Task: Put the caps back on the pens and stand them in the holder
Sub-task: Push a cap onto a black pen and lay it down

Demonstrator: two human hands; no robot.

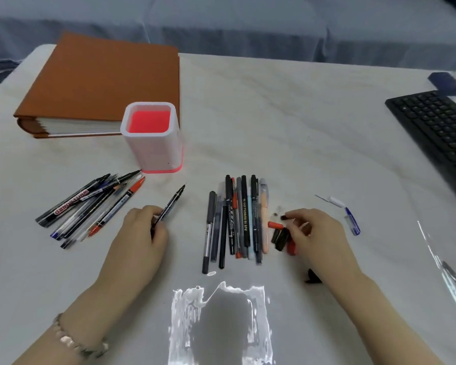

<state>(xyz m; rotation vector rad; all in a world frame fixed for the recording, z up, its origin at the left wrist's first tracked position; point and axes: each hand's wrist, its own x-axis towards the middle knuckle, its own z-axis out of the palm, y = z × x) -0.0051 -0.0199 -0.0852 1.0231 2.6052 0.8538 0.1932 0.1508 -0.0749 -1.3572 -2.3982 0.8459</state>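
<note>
1. The left hand (pixel 145 227) gripped a black pen (pixel 170 204) in curled fingers, in front of the holder (pixel 153 138). The pen's bare tip pointed back toward the holder.
2. The right hand (pixel 313 233), well to the holder's right and nearer the person, curled over the loose caps (pixel 281 237). Whether it pinched one could not be told.
3. Between the hands, in front and right of the holder, a row of pens (pixel 234 219) lay side by side.
4. In front and left of the holder lay a pile of pens (pixel 90 206), several with bare tips, one tip almost at the holder's base.
5. The holder stood upright with no pens in it, so the task looked barely begun. The held pen needed its cap, and every pen was yet to be stood up.
</note>
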